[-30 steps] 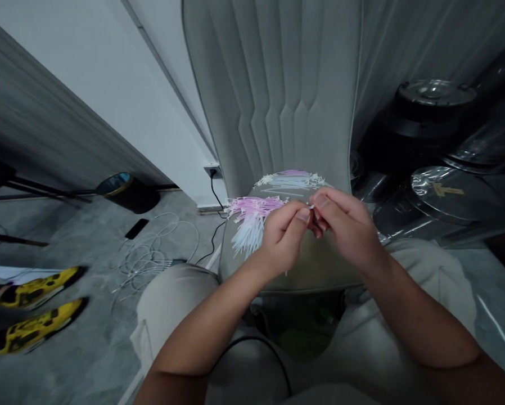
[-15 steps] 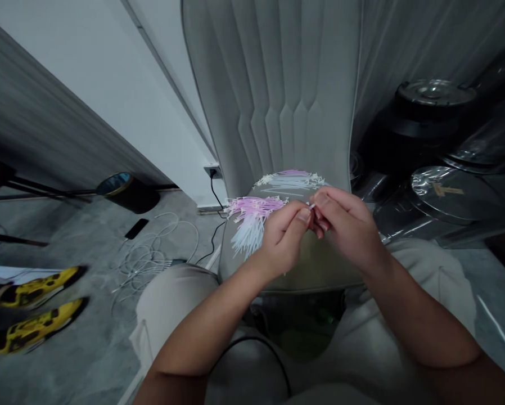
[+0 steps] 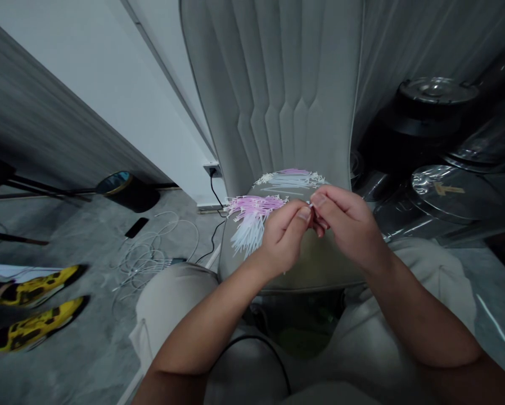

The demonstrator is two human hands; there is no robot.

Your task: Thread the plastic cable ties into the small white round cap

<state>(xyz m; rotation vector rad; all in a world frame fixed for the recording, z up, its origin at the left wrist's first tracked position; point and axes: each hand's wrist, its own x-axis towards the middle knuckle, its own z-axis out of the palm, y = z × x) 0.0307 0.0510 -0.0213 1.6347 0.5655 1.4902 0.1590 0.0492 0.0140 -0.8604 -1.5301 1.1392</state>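
My left hand (image 3: 285, 233) and my right hand (image 3: 348, 222) meet above the front of a grey chair seat (image 3: 315, 275). Both are closed, thumbs pressed on fingers, around a tiny white piece (image 3: 310, 205) between the fingertips. Most of that piece is hidden; it may be the end of a thin strand. Just left of my left hand lies a fanned bundle of thin pink and pale blue strands (image 3: 252, 216) with small white ends. Behind my hands, toward the backrest, rests a second pile of such strands (image 3: 294, 179), laid crosswise.
The chair's tall padded backrest (image 3: 278, 84) rises ahead. On the floor at left are a coil of pale cable (image 3: 145, 261), a black phone-like slab (image 3: 136, 228), a dark bin (image 3: 128, 192) and someone's yellow shoes (image 3: 41, 326). Clear plastic-wrapped round items (image 3: 442, 194) stand at right.
The fingertips have shifted slightly, and less of the white piece shows between them. The two piles of strands look unchanged.
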